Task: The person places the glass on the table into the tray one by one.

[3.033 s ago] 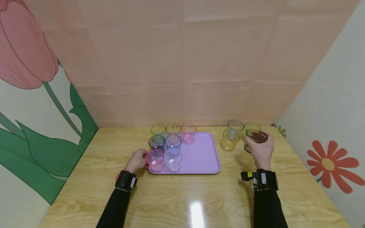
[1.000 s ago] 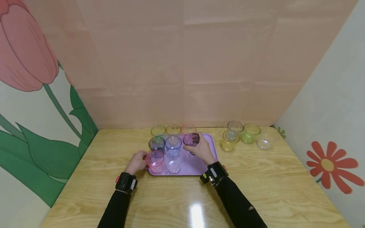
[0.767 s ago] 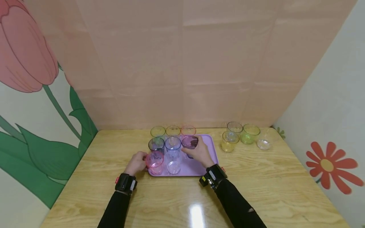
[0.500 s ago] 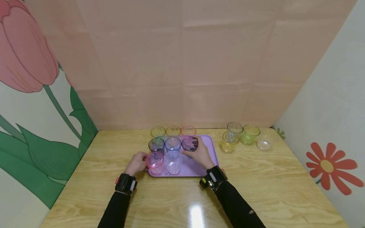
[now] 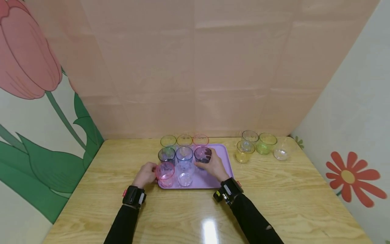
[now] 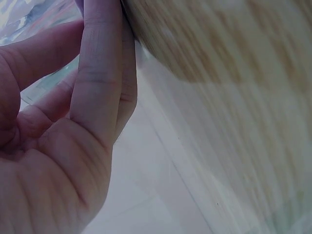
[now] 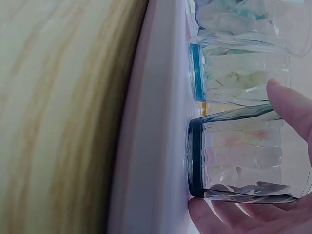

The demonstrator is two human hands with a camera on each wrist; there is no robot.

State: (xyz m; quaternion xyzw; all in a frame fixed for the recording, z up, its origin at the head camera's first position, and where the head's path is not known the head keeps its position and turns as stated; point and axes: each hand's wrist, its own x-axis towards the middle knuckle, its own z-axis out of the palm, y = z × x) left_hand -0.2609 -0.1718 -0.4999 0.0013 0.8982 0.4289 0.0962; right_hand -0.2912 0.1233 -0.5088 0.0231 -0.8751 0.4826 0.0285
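My right hand point(image 5: 214, 166) has just carried the dark purple glass point(image 5: 199, 154) from the cluster at the right of the frame and brought it down on the lilac tray point(image 5: 223, 150) near the frame's lower centre. I judge that this puts a third glass in the middle row, beside the blue-rimmed glass point(image 5: 184, 154), with the yellow glass point(image 5: 244, 154), green glass point(image 5: 266, 145), grey-rimmed glass point(image 5: 250, 136) and clear glass point(image 5: 281, 154) left off the tray. My thumb and fingers grip its sides. My left hand point(image 5: 145, 174) stays at the tray's left edge by the pink glass point(image 5: 165, 171); whether it pinches anything, I cannot tell. The purple glass stands upright, see-through and smoky, with a dark rim, panelled sides and a thick bluish base.
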